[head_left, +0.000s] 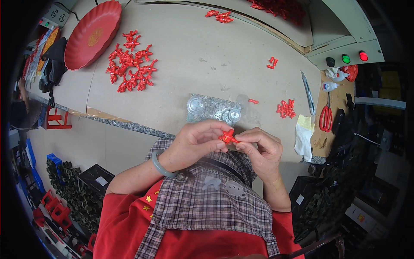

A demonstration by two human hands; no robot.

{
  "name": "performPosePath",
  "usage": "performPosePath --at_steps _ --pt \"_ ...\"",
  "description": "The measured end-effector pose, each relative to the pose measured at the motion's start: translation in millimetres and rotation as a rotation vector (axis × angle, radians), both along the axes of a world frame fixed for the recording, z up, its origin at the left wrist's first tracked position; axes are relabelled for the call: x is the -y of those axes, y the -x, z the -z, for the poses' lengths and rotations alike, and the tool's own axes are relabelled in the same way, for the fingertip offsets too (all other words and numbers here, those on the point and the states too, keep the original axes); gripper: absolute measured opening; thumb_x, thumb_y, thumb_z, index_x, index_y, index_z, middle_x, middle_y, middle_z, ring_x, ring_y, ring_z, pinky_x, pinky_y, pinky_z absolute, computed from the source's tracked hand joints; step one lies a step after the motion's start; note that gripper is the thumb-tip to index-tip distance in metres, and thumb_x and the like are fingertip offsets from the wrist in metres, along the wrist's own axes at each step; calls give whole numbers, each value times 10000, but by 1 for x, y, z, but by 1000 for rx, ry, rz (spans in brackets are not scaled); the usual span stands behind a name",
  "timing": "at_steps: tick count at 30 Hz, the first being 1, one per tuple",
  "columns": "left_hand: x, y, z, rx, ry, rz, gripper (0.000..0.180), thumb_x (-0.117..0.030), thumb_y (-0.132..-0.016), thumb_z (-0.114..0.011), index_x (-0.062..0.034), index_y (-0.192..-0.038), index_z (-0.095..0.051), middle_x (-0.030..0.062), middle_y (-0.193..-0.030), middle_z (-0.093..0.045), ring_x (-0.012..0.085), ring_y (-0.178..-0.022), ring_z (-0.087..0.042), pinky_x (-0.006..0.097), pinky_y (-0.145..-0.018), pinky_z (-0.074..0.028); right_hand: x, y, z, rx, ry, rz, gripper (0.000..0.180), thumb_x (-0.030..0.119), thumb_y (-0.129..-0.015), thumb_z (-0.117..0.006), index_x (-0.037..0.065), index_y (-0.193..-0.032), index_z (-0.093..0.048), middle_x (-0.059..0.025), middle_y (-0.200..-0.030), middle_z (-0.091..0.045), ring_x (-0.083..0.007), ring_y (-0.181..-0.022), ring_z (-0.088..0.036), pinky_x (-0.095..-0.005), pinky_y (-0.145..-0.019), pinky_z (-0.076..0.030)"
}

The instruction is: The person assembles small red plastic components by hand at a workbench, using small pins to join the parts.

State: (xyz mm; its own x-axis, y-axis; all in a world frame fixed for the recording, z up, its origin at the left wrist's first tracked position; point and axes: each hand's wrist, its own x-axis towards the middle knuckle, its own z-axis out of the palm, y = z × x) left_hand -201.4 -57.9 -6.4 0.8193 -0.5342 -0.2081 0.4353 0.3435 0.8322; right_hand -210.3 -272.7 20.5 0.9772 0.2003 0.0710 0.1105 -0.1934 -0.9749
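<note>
A wide beige desk [207, 56] fills the upper half of the view, its near edge running just above the person's lap, which is covered by a plaid apron [207, 203] over red clothing. At the desk's far left corner lies a red oval tray [92, 34], tilted in the view, and just right of it a loose heap of red branching plastic pieces [131, 64] spreads over the surface. A grey speckled stone slab [213, 108] sits at the near edge, carrying two small clear round lids [195, 105]. Toward the right edge lie red-handled scissors [326, 115], a slim craft knife [308, 91], a folded pale cloth [304, 134] and a small cluster of red pieces [286, 108]; further scraps of red lie near the far edge.

The left hand [196, 142], with a grey-green bangle [161, 164] on its wrist, and the right hand [261, 149] meet over the near edge of the desk, just below the slab. Between them is a small red plastic piece [227, 137]. The left hand's fingers curl narrowly, thumb and forefinger pinched on the piece's left side. The right hand's fingers [252, 136] are bent in tight too, thumb and forefinger tips closed on its right end. Both hands touch the piece and nearly touch one another
</note>
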Motion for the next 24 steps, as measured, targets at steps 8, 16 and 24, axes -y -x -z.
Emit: performPosePath --at_steps 8,16,24 --pt "0 0 -1 359 -257 -71 321 14 -921 -684 37 -1239 -646 133 -1050 -722 166 -908 -718 264 -786 -588 -4 3 9 441 245 23 201 -3 -742 -813 8 -928 -738 -116 -818 -715 -233 -702 -702 -300 -598 -543" --pt "0 0 -2 560 -422 -105 336 -33 -869 -746 -7 -1201 -699 122 -977 -745 143 -792 -719 241 -690 -567 -6 4 20 567 252 53 230 3 -720 -825 0 -933 -738 -116 -785 -695 -236 -673 -689 -311 -572 -538" --pt "1 0 -1 601 -428 -124 354 -35 -854 -755 -21 -1204 -705 112 -952 -746 133 -750 -700 242 -670 -552 -5 4 25 602 215 38 224 -14 -730 -810 -10 -941 -734 -120 -784 -689 -241 -660 -689 -313 -561 -540"
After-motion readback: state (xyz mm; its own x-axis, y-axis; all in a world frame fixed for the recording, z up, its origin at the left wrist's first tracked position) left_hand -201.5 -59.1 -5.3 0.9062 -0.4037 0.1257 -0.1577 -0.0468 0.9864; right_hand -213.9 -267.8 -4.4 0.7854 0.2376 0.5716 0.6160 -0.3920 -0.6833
